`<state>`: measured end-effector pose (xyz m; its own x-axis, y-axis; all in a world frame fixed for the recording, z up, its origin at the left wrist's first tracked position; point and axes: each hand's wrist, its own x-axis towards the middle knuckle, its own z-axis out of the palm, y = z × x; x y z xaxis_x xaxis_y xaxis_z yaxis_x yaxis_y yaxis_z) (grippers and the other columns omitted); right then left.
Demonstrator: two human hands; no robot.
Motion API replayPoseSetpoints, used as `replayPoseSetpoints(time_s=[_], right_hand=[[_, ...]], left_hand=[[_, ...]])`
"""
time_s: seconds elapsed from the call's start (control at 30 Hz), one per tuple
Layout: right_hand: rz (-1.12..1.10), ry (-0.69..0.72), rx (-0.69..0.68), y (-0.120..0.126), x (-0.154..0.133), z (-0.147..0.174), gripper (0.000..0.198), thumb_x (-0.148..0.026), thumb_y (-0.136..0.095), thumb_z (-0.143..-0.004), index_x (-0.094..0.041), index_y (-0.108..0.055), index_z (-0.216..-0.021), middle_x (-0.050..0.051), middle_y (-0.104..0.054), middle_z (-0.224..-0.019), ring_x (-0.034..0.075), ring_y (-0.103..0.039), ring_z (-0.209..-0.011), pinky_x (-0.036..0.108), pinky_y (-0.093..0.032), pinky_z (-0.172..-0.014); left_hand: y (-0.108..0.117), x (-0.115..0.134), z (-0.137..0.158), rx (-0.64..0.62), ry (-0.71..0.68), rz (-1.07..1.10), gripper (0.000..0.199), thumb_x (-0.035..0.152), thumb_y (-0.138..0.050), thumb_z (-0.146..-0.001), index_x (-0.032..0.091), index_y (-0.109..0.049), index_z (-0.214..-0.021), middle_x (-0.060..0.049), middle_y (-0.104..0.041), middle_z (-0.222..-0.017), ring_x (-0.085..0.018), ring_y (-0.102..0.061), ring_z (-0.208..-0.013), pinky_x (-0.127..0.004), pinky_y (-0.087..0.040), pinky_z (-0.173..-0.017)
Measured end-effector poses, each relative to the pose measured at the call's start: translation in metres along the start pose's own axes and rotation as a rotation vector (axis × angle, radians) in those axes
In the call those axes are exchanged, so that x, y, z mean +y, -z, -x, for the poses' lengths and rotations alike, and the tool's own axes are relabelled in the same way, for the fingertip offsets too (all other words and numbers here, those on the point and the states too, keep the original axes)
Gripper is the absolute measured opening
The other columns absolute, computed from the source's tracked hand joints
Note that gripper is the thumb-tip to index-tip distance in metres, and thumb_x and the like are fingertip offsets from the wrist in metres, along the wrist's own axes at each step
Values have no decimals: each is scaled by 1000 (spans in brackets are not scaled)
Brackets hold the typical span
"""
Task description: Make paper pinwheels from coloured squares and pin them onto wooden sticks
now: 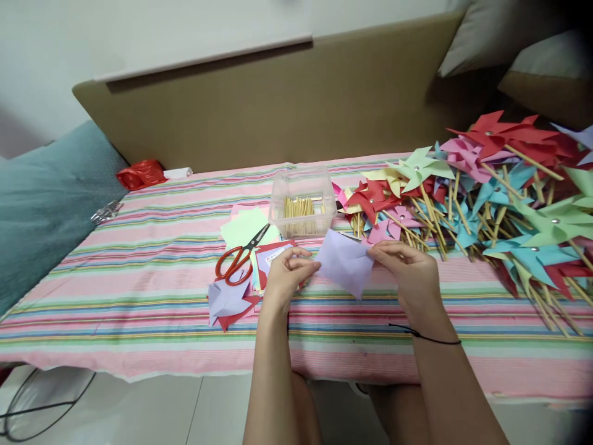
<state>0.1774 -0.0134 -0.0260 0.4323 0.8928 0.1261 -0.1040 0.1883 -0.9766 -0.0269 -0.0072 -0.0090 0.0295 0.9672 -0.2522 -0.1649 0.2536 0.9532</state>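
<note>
Head view: my left hand and right hand, pinched nearly closed, hold opposite sides of lilac paper that uneven tugging could tear.

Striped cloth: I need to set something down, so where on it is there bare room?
The widest bare stretch of cloth lies left, between the teal cushion and the red-handled scissors. A smaller patch shows between the forearms, nearer than the purple paper. The right is crowded with pinwheels, the middle with paper sheets and the plastic box.
</note>
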Motion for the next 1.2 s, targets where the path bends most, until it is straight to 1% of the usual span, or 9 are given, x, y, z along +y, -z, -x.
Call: replayPoseSetpoints(time_s=[0.13, 0.27, 0.37, 0.47, 0.7, 0.87, 1.03, 1.1, 1.2], right_hand=[[82, 70, -185, 0, -1, 0, 14, -30, -84, -59, -23, -73, -61, 4, -65, -73, 19, -61, -73, 37, -54, -69], [72, 104, -265, -4, -3, 2, 15, -33, -84, -61, -24, -72, -59, 4, -63, -73, 20, -60, -77, 35, -55, -69], [56, 32, -215, -7, -3, 3, 16, -33, -84, -59, -23, -72, -61, 4, -64, -76, 19, -60, -73, 33, -54, -61], [36, -15, -167, -10, -5, 3, 15, -32, -83, -59, -22, -72, -63, 4, -65, -76, 17, -60, -71, 29, -52, -55], [-28, -15, -80, -12, -7, 4, 15, -26, -84, -55, -21, -71, -60, 2, -67, -70, 17, -62, -69, 31, -53, -63], [-123, -185, 35, -13, -9, 5, 23, -38, -81, -64, -21, -69, -73, 2, -70, -77, 14, -65, -69, 26, -52, -61], [-100, -396, -207, -20, -12, 9, 35, -48, -77, -68, -20, -70, -89, 3, -72, -85, 16, -67, -72, 29, -56, -68], [-73, -383, -269, -23, -11, 10, 34, -44, -80, -64, -20, -71, -87, 2, -71, -78, 15, -66, -69, 28, -55, -66], [-58, -247, -293, -23, -6, 10, 28, -36, -83, -62, -21, -71, -83, 0, -69, -71, 14, -63, -66, 27, -52, -64]], left_hand=[[-6, 6, 4, -86, 2, -57, 41, 30, -85, -52, 17, -62, -84, 1, -68, -66, -8, -54, -52, -19, -36, -48], [-11, 6, 5, -178, -1, -190, 29, 37, -79, -63, 15, -70, -80, -1, -66, -63, -11, -54, -54, -21, -37, -50], [-10, 4, 5, -190, 13, -207, 27, 40, -76, -67, 14, -72, -71, -1, -66, -64, -12, -54, -55, -23, -39, -52], [-8, 4, 5, -195, 76, -154, 27, 39, -77, -65, 14, -74, -74, -2, -68, -67, -13, -56, -57, -23, -43, -55], [-9, 3, 5, -191, 159, -38, 26, 35, -80, -62, 14, -76, -77, -4, -73, -73, -14, -61, -60, -25, -47, -59], [-8, 4, 3, -84, 80, -18, 24, 35, -79, -63, 14, -73, -71, -2, -69, -67, -11, -57, -56, -22, -43, -53], [-7, 4, 3, 46, -22, -53, 31, 42, -77, -66, 13, -70, -74, 0, -62, -59, -11, -50, -50, -22, -35, -45], [-9, 4, 4, 58, -42, -53, 30, 42, -76, -68, 14, -70, -75, 0, -61, -59, -11, -51, -50, -22, -35, -45], [-12, 3, 3, 33, -118, -34, 27, 40, -76, -69, 14, -71, -77, -2, -67, -70, -13, -57, -63, -22, -42, -56]])
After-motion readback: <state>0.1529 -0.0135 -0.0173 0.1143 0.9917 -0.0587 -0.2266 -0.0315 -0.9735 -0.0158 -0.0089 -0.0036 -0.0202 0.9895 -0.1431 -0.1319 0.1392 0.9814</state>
